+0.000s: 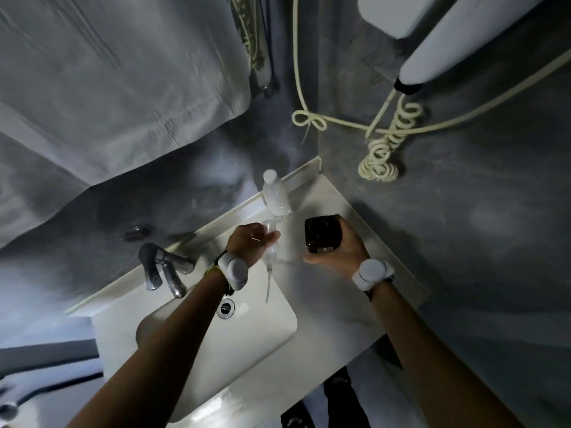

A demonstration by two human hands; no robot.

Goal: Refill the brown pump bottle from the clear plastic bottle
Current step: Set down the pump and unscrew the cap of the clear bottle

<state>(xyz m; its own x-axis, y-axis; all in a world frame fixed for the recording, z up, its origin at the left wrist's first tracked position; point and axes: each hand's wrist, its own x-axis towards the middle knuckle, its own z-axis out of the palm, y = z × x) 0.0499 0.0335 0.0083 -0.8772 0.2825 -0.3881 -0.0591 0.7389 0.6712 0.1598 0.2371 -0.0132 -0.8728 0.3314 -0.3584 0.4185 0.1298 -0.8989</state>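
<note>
The brown pump bottle [323,234] stands on the white counter at the right of the sink, its top open and seen from above. My right hand [338,245] grips its side. My left hand [251,244] holds the clear pump head [271,242], whose thin dip tube [268,284] hangs down over the basin edge. The clear plastic bottle [276,195] with a white cap stands upright on the counter just behind both hands, untouched.
A white sink basin [197,341] with a drain [226,307] lies below my left forearm. A metal tap [163,268] stands at its left rear. A coiled cream cord [389,143] hangs on the dark wall at the right. A grey cloth [108,88] hangs at the upper left.
</note>
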